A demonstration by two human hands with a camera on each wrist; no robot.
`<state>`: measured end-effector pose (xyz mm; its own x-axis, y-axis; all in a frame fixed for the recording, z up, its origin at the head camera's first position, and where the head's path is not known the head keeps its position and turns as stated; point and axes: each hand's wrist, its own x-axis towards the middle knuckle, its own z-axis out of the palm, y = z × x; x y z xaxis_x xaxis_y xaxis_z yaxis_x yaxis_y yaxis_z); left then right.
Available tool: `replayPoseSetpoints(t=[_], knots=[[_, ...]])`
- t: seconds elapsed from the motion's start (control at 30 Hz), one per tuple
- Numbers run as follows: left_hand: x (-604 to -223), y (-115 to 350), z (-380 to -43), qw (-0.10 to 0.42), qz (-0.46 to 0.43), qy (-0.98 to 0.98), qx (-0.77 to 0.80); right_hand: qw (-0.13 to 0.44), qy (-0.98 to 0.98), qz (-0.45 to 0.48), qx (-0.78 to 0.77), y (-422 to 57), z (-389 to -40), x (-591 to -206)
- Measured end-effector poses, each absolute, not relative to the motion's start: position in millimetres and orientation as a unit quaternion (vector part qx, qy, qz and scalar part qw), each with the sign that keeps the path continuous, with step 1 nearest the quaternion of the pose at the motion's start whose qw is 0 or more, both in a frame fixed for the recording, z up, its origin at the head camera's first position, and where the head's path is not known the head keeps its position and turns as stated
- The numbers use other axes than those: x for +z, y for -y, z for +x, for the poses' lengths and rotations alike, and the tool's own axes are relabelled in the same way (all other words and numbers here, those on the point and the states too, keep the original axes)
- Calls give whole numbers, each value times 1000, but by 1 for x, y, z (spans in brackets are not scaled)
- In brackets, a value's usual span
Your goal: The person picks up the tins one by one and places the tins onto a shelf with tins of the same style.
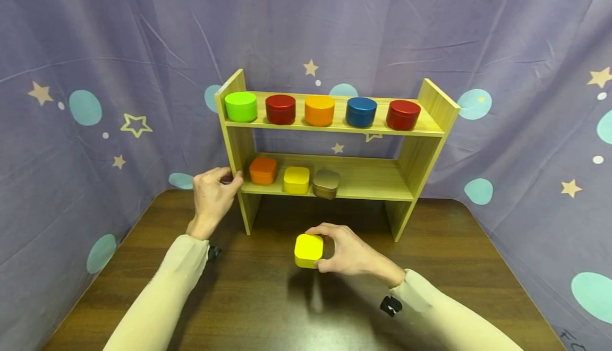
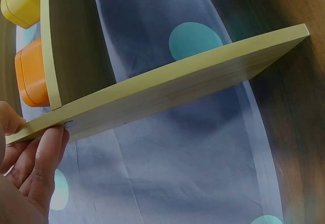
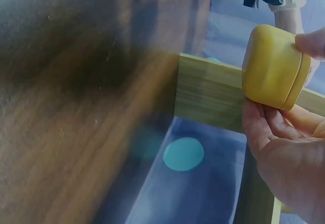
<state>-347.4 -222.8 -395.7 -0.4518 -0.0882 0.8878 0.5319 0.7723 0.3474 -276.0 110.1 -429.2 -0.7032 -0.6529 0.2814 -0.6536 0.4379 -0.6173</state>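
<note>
My right hand (image 1: 351, 250) pinches a yellow square tin with rounded corners (image 1: 308, 250) between thumb and fingers, held above the table in front of the shelf. The right wrist view shows the same yellow tin (image 3: 271, 66) with its lid seam near the thumb. At the left side panel of the wooden shelf (image 1: 234, 149), my left hand (image 1: 212, 194) grips the panel's front edge, thumb on one face and fingers on the other. Along the lower board sit an orange square tin (image 1: 263, 171), another yellow square tin (image 1: 296, 180) and a bronze-coloured square tin (image 1: 326, 183), which overhangs the front edge.
On the upper board stand round tins: green (image 1: 241, 106), red (image 1: 280, 109), orange (image 1: 319, 111), blue (image 1: 360, 112) and a second red one (image 1: 403, 115). The shelf stands on a dark wooden table (image 1: 248, 308). Behind it hangs a purple patterned curtain (image 1: 158, 37).
</note>
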Motion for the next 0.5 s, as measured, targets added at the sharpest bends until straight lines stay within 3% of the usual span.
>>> replayPoseSetpoints(t=[0.5], knots=[[-395,223,-346,503,-139,795,-308,33,851,353,388,-133,-285,-402]])
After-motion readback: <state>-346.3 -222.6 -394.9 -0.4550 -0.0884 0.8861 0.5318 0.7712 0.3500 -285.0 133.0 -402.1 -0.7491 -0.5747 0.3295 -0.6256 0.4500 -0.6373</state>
